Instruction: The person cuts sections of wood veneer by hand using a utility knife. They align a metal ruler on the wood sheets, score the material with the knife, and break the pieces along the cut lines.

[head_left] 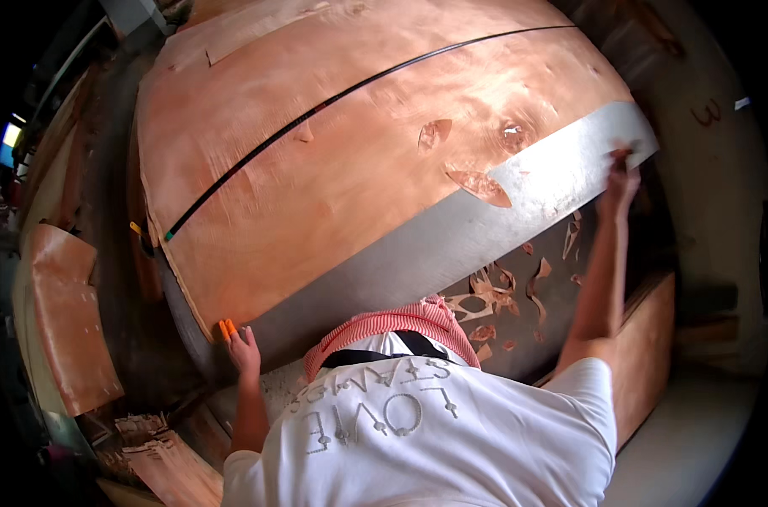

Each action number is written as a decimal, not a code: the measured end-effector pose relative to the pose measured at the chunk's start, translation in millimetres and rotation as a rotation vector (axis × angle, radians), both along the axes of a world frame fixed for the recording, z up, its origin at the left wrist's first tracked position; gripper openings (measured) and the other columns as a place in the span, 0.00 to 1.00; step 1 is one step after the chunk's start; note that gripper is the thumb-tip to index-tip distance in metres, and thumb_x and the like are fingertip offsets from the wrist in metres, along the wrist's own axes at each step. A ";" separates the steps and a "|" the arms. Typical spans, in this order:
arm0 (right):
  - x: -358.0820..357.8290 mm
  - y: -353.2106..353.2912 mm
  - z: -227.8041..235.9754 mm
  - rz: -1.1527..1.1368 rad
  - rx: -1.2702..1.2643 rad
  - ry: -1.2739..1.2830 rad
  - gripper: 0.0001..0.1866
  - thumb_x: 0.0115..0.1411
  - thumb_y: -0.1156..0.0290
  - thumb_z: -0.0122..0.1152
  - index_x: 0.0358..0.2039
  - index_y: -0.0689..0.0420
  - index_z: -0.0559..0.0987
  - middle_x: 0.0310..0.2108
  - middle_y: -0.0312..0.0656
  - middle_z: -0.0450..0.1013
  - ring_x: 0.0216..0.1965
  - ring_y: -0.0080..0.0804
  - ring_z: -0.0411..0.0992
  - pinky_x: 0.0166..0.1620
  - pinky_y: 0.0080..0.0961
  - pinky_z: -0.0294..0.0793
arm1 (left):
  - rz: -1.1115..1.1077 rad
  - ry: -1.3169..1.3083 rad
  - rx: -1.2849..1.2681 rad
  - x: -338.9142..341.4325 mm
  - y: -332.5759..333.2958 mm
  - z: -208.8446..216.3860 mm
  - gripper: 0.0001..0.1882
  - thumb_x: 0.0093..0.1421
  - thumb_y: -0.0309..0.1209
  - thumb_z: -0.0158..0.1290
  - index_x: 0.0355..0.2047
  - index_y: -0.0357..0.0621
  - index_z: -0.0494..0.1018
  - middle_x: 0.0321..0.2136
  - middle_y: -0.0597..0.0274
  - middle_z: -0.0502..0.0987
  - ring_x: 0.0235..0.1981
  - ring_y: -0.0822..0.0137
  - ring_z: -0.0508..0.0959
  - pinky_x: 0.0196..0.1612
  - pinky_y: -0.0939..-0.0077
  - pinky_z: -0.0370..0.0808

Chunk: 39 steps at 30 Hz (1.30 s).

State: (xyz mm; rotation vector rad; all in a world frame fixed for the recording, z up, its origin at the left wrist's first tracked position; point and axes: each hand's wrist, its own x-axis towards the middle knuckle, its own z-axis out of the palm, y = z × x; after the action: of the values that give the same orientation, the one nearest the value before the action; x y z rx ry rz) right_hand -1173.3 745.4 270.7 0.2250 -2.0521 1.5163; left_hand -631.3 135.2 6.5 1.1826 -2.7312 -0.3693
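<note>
A large, thin sheet of reddish wood veneer [316, 211] covers most of a metal-topped table [435, 245]. My left hand [245, 350] is at the sheet's near left corner, fingers apart, with orange covers on fingertips. Far to the right, my right hand [622, 173] is over the table's right end, smeared by motion; whether it holds anything I cannot make out. A leaf-shaped veneer piece [481, 188] lies across the sheet's near edge, partly over the bare metal. Another leaf-shaped patch [435, 135] and a torn-looking hole [512, 135] show farther up the sheet.
A long black rod [316, 112] with a green tip lies curved across the veneer. Veneer scraps [485, 296] are scattered below the table's near edge. More veneer [73, 317] stands at left, with torn strips [168, 460] lower down. A wooden board [646, 363] leans at right.
</note>
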 end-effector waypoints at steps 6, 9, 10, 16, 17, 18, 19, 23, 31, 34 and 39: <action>-85.1 125.2 169.1 -0.503 0.531 0.199 0.18 0.62 0.61 0.48 0.41 0.64 0.73 0.38 0.38 0.72 0.37 0.24 0.68 0.42 0.23 0.68 | -0.093 0.069 0.096 -62.1 59.2 33.6 0.31 0.58 0.41 0.48 0.58 0.40 0.54 0.59 0.40 0.51 0.58 0.45 0.57 0.58 0.61 0.57; -118.9 137.5 161.9 -0.479 0.615 -0.126 0.17 0.62 0.61 0.48 0.41 0.63 0.73 0.38 0.38 0.71 0.37 0.24 0.68 0.41 0.22 0.67 | -0.163 0.113 0.111 -77.8 82.3 46.6 0.31 0.57 0.41 0.49 0.58 0.42 0.55 0.59 0.41 0.51 0.57 0.44 0.57 0.57 0.61 0.58; -125.3 137.7 154.8 -0.461 0.627 -0.187 0.17 0.62 0.61 0.48 0.41 0.63 0.73 0.38 0.37 0.71 0.37 0.24 0.68 0.41 0.22 0.67 | -0.181 0.149 0.100 -77.5 87.3 42.5 0.31 0.57 0.41 0.49 0.58 0.43 0.55 0.59 0.41 0.51 0.57 0.44 0.58 0.57 0.61 0.58; -130.9 150.0 129.6 -0.441 0.597 -0.318 0.17 0.62 0.62 0.47 0.43 0.63 0.72 0.37 0.37 0.71 0.36 0.23 0.67 0.40 0.21 0.67 | -0.140 0.144 0.188 -67.2 107.5 24.7 0.30 0.55 0.41 0.50 0.55 0.38 0.59 0.56 0.39 0.56 0.55 0.44 0.60 0.55 0.60 0.59; -132.5 150.5 128.8 -0.436 0.585 -0.317 0.17 0.62 0.62 0.47 0.43 0.63 0.72 0.37 0.37 0.71 0.36 0.23 0.67 0.40 0.21 0.67 | -0.142 0.177 0.167 -62.6 109.9 23.0 0.30 0.55 0.41 0.50 0.55 0.37 0.59 0.56 0.38 0.56 0.54 0.44 0.60 0.55 0.59 0.59; -132.7 147.9 125.0 -0.431 0.576 -0.316 0.17 0.62 0.62 0.47 0.43 0.63 0.71 0.37 0.37 0.71 0.36 0.23 0.67 0.40 0.21 0.67 | -0.143 0.204 0.144 -55.0 111.2 22.4 0.30 0.55 0.41 0.49 0.54 0.37 0.60 0.56 0.38 0.56 0.54 0.44 0.60 0.55 0.59 0.59; -133.5 147.0 123.8 -0.426 0.564 -0.314 0.17 0.62 0.62 0.47 0.43 0.63 0.71 0.37 0.37 0.71 0.36 0.23 0.67 0.40 0.21 0.67 | -0.127 0.191 0.167 -48.4 112.3 21.8 0.30 0.55 0.41 0.49 0.54 0.37 0.60 0.56 0.38 0.56 0.54 0.44 0.60 0.55 0.59 0.59; -133.1 141.8 114.1 -0.408 0.530 -0.306 0.17 0.62 0.62 0.47 0.44 0.62 0.71 0.37 0.36 0.71 0.35 0.22 0.67 0.39 0.20 0.66 | -0.105 0.197 0.178 -37.1 113.1 24.3 0.30 0.55 0.41 0.49 0.54 0.37 0.60 0.56 0.38 0.56 0.54 0.44 0.61 0.55 0.59 0.59; -123.4 147.6 93.9 -0.408 0.467 -0.313 0.17 0.62 0.63 0.46 0.45 0.62 0.70 0.36 0.35 0.70 0.34 0.21 0.66 0.37 0.19 0.66 | -0.117 0.092 0.240 -66.5 113.9 47.0 0.27 0.55 0.41 0.50 0.52 0.41 0.63 0.56 0.42 0.57 0.52 0.46 0.64 0.51 0.60 0.65; -121.3 145.7 84.9 -0.401 0.441 -0.320 0.17 0.62 0.63 0.46 0.46 0.61 0.69 0.36 0.35 0.70 0.33 0.21 0.66 0.37 0.18 0.65 | -0.167 0.122 0.171 -73.6 114.1 48.2 0.27 0.55 0.41 0.50 0.52 0.41 0.63 0.57 0.43 0.57 0.51 0.46 0.65 0.50 0.59 0.66; -119.1 144.6 74.8 -0.392 0.415 -0.322 0.17 0.62 0.63 0.46 0.46 0.61 0.68 0.36 0.35 0.70 0.33 0.20 0.65 0.36 0.18 0.65 | -0.192 0.122 0.179 -74.2 119.8 44.8 0.27 0.55 0.42 0.50 0.52 0.41 0.62 0.57 0.44 0.56 0.50 0.46 0.66 0.49 0.58 0.67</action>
State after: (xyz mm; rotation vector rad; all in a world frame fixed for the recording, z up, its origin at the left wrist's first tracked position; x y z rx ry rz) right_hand -1292.4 890.0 345.5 -0.2722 -2.4718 0.9269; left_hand -705.5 255.0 51.3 0.9022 -2.7573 -0.6974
